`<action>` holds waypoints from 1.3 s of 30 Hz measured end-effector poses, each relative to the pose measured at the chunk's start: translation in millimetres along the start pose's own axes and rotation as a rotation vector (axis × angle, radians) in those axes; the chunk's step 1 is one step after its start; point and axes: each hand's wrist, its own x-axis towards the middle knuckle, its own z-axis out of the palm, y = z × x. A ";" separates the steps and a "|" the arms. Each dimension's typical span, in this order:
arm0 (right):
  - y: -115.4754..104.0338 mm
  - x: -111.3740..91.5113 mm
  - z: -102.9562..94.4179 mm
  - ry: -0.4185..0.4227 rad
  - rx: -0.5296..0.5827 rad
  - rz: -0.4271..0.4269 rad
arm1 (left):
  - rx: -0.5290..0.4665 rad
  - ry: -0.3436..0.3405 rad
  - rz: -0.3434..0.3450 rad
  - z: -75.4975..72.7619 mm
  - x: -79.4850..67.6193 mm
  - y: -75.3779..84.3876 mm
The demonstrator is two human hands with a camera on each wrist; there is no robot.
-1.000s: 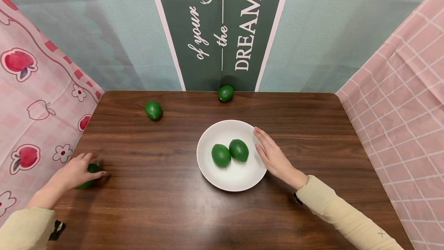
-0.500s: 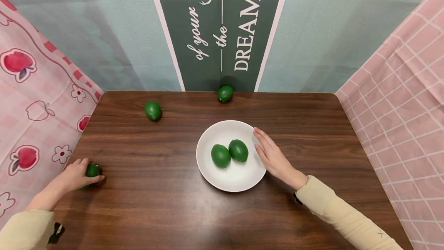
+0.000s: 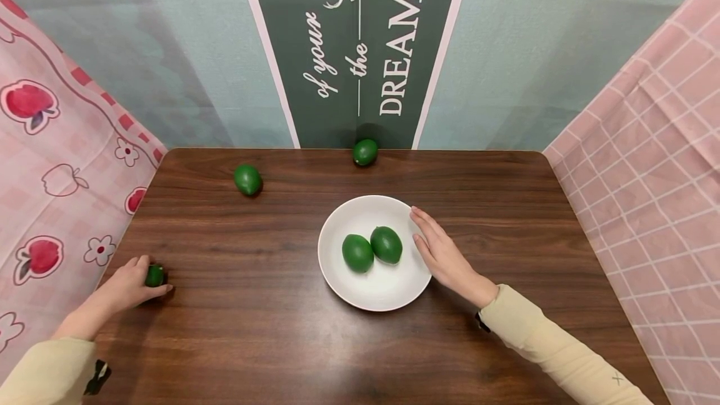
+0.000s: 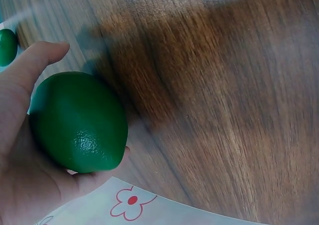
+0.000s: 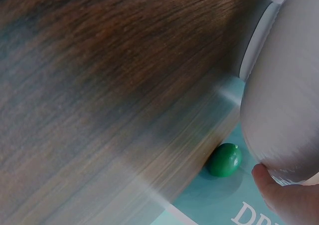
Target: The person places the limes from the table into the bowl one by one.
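At the left side of the table, my left hand (image 3: 126,285) holds a green lime (image 3: 154,275). The left wrist view shows this lime (image 4: 79,122) against the palm, with fingers curled beneath it and the thumb stretched out beside it. A white bowl (image 3: 374,295) stands near the middle with two limes inside, one left (image 3: 357,253) and one right (image 3: 386,245). My right hand (image 3: 447,258) rests at the bowl's right rim, fingers straight. In the right wrist view, a fingertip touches the outer wall of the bowl (image 5: 284,95).
One lime (image 3: 248,179) lies at the back left of the brown wooden table (image 3: 253,330). Another lime (image 3: 365,152) sits at the back edge, by the hanging cloth (image 3: 360,49). Pink patterned cloths border the left (image 3: 67,211) and right (image 3: 658,205) sides.
My left hand has closed around the lime and shifted it slightly to the right. The right hand and the bowl stay where they were.
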 end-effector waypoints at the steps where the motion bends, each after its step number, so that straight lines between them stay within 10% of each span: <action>1: -0.1 0.0 0.0 -0.001 -0.001 0.000 | -0.002 0.004 0.002 0.3 0.2 0.3; 39: 2.0 -0.4 0.9 0.003 -0.002 0.007 | 0.051 0.034 0.155 -12.6 15.2 16.6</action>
